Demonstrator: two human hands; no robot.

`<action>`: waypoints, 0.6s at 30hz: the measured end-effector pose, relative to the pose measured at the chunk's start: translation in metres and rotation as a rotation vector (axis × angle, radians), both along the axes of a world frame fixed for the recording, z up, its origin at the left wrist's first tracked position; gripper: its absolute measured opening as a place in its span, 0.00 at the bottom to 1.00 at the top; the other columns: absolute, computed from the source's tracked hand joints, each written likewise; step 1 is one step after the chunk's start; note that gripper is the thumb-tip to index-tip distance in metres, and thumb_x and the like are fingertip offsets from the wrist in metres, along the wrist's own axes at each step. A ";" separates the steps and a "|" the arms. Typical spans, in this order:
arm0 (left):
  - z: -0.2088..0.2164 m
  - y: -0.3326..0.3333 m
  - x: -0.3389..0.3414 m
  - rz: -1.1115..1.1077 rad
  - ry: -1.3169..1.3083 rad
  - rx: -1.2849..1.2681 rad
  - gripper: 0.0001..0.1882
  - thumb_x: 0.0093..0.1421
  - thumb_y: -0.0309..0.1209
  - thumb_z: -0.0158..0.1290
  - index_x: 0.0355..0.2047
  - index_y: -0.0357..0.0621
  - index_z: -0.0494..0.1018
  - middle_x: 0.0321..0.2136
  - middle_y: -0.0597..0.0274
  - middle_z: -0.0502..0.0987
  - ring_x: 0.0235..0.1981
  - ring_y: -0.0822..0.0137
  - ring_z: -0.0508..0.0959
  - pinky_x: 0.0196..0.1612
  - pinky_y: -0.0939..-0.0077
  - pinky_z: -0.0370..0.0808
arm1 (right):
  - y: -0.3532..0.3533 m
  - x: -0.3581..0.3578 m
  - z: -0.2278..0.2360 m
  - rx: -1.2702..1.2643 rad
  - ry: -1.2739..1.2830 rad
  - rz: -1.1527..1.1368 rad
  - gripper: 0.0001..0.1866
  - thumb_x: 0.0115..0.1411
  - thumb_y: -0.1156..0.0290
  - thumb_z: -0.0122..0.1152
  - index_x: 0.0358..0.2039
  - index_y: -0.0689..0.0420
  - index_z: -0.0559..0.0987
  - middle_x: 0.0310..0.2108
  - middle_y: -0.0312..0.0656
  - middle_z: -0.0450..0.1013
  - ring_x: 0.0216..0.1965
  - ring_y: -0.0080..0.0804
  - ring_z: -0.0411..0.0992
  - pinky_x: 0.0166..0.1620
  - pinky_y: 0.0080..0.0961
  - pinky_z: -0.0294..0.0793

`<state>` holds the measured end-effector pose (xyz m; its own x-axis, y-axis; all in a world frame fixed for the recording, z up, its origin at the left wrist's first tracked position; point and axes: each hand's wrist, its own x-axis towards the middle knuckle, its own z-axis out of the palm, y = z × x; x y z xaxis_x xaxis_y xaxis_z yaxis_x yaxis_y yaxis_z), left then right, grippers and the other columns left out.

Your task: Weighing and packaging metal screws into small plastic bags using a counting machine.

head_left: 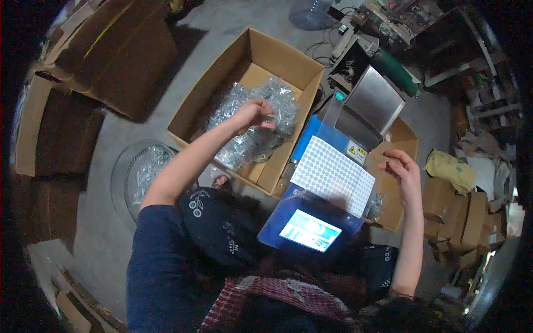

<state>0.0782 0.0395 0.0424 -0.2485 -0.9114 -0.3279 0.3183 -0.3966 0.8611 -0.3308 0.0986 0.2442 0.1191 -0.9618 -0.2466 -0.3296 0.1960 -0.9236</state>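
Note:
My left hand [254, 115] reaches into a large open cardboard box [206, 83] and its fingers are closed on one of the clear plastic packets [261, 133] heaped inside. My right hand [402, 169] is raised over a smaller cardboard box [403, 139] on the right, fingers loosely curled, thumb and fingertips close together; I cannot tell if anything small is pinched there. Between the hands stands a blue machine [319, 183] with a white dotted plate [333, 175], a lit screen [310, 230] and a steel chute [369, 105].
A round mesh basket [136, 172] with clear packets sits on the concrete floor at left. Flattened cardboard [111, 50] lies at the upper left. Stacked small boxes [461, 216] and a yellow bag [451, 169] stand at right. Cluttered equipment [383, 28] fills the top.

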 end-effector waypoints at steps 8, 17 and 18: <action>0.157 0.071 -0.016 -0.241 0.140 -0.271 0.05 0.60 0.29 0.53 0.32 0.42 0.71 0.48 0.52 0.76 0.44 0.67 0.77 0.46 0.69 0.77 | 0.036 0.022 0.030 -0.019 -0.050 0.140 0.13 0.64 0.71 0.51 0.44 0.65 0.76 0.41 0.45 0.77 0.40 0.31 0.77 0.46 0.26 0.75; 0.227 0.138 -0.055 -0.519 -0.042 -0.396 0.05 0.57 0.28 0.55 0.32 0.41 0.72 0.38 0.62 0.80 0.31 0.80 0.75 0.34 0.84 0.71 | 0.090 0.087 0.048 0.204 -0.291 0.440 0.19 0.64 0.68 0.55 0.52 0.65 0.70 0.37 0.42 0.76 0.33 0.28 0.77 0.34 0.25 0.79; 0.229 0.142 -0.055 -0.511 -0.067 -0.400 0.05 0.58 0.28 0.55 0.32 0.41 0.73 0.38 0.61 0.80 0.30 0.78 0.76 0.35 0.83 0.72 | 0.093 0.092 0.046 0.199 -0.278 0.461 0.20 0.60 0.72 0.60 0.52 0.64 0.69 0.34 0.41 0.76 0.30 0.26 0.76 0.30 0.23 0.78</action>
<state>0.0229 0.1817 0.2713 -0.6738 -0.7387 -0.0177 0.1147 -0.1282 0.9851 -0.2390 0.1911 0.2902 0.6014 -0.7332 -0.3174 -0.1721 0.2690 -0.9476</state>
